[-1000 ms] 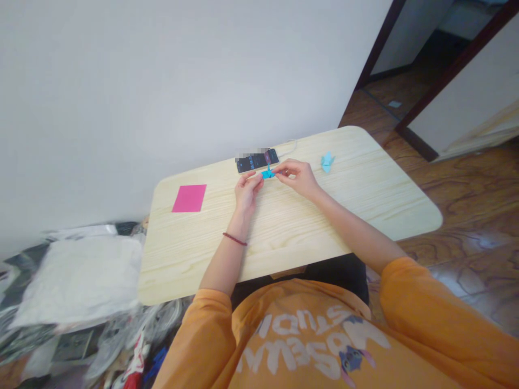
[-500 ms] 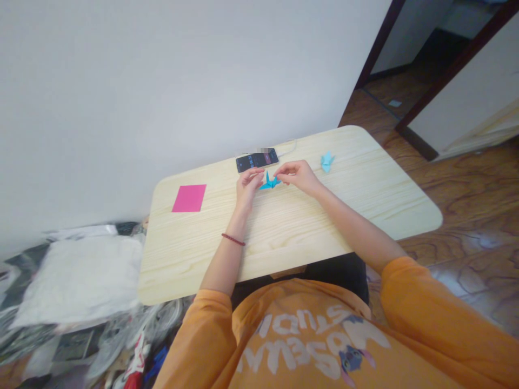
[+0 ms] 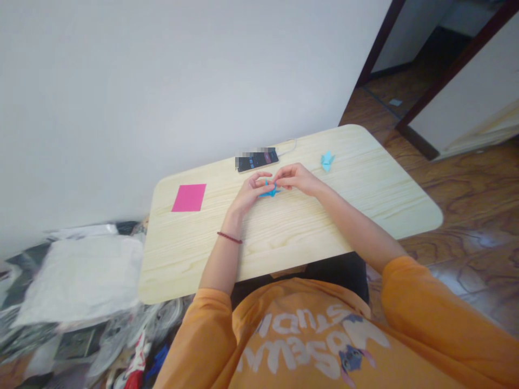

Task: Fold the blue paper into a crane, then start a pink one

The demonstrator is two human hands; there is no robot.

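Note:
A blue origami crane (image 3: 272, 192) is between my two hands, over the middle of the table. My left hand (image 3: 248, 194) grips its left side, with the thumb lying across the paper. From the right, my right hand (image 3: 295, 178) pinches an upper point of the crane between thumb and fingertips. The fingers cover part of the folded body, while a tip shows at the lower right. A lighter blue folded paper crane (image 3: 326, 161) rests on the table to the right of my right hand.
A pink paper square (image 3: 189, 198) lies on the left of the pale wooden table (image 3: 292, 232). Behind my hands is a phone (image 3: 258, 160) with a white cable (image 3: 290, 146). The wall (image 3: 182, 81) rises at the table's back edge. White bags (image 3: 81, 278) are at the left.
My hands have come closer together around the blue crane, and it sits slightly lower. My left thumb now covers more of it, and my right fingers have shifted to an upper point.

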